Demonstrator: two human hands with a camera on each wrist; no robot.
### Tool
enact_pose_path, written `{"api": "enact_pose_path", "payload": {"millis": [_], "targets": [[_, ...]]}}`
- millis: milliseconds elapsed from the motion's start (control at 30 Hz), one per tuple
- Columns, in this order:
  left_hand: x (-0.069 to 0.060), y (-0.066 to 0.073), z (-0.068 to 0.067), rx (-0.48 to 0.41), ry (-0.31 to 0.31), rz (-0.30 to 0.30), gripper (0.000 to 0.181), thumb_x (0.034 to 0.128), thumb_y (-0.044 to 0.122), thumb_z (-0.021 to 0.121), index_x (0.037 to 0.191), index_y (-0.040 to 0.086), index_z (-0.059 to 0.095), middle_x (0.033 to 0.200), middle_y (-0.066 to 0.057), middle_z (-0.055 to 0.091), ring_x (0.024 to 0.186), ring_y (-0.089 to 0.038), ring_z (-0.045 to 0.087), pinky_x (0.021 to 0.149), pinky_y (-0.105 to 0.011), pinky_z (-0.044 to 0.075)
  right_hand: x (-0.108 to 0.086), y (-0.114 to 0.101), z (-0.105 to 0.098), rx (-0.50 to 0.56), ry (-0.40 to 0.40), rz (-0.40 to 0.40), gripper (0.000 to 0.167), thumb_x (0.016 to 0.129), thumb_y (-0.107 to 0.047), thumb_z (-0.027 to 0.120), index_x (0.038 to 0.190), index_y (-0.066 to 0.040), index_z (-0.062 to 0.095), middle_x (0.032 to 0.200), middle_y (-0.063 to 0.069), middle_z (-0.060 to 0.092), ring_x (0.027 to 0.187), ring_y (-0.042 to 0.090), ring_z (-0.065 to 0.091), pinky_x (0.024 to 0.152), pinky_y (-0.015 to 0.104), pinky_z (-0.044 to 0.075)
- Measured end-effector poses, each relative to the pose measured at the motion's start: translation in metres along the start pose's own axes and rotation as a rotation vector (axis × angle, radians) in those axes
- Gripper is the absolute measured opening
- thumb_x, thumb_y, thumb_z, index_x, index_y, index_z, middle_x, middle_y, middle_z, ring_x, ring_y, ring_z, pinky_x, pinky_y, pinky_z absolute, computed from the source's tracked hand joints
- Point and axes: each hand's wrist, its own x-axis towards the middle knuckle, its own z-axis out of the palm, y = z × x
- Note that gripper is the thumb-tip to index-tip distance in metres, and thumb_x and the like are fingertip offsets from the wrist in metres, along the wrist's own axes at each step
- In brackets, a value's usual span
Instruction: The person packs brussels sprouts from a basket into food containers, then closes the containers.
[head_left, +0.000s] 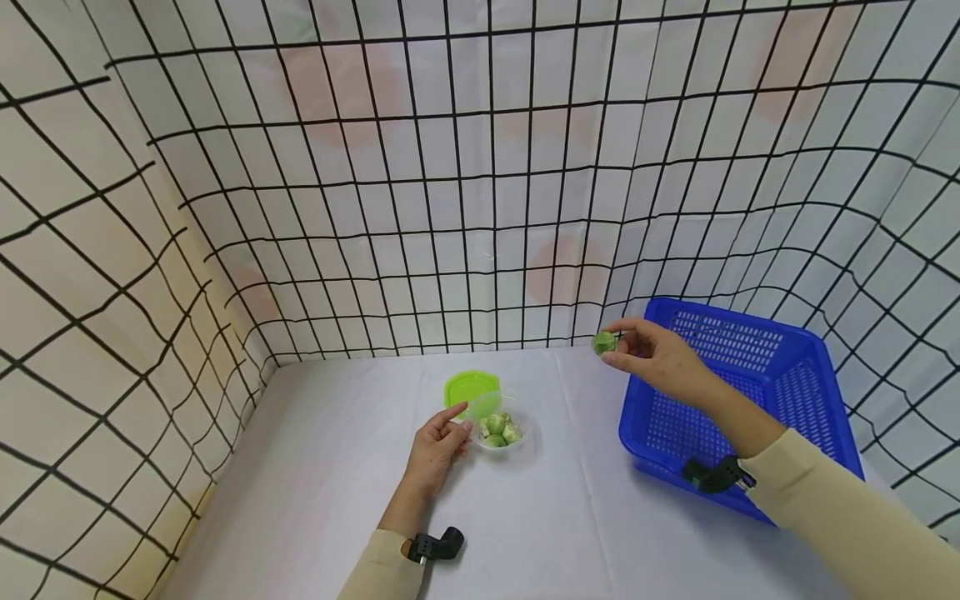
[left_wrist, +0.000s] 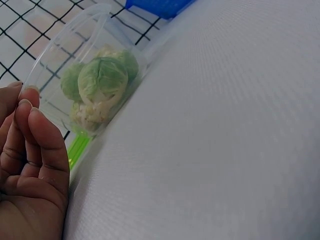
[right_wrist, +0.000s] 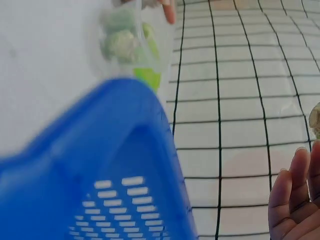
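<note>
My left hand (head_left: 437,448) pinches the rim of a clear plastic container (left_wrist: 50,55), its fingertips and thumb meeting at the edge. Several Brussels sprouts (head_left: 497,428) lie inside the container. Up at the left rim of the blue basket, my right hand (head_left: 663,357) holds one Brussels sprout (head_left: 604,342) between thumb and fingers, raised off the table. Only the edge of that held sprout (right_wrist: 315,120) shows in the right wrist view. Behind the container lies a bright green lid (head_left: 470,387).
A blue perforated basket (head_left: 636,417) stands at the right under my right forearm. White cloth (head_left: 337,467) covers the table. Black wire grid (head_left: 491,175) rises along the back and both sides, with white sheeting behind it.
</note>
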Motion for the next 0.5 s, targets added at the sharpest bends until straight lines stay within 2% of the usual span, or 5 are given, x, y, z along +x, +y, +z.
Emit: {"api": "enact_pose_path", "payload": {"millis": [500], "targets": [[0.002,-0.003,-0.001,0.010,0.000,-0.005,0.047,0.0970,0.008,0.069,0.142,0.002,0.057,0.075,0.006,0.064,0.063,-0.007,0.058,0.061,-0.020,0.050,-0.008,-0.021,0.043,0.066,-0.096,-0.078,0.044,0.096,-0.031,0.073,0.135,-0.016,0.059,0.095,0.007,0.056,0.084,0.021,0.057,0.066,0.025,0.048]]}}
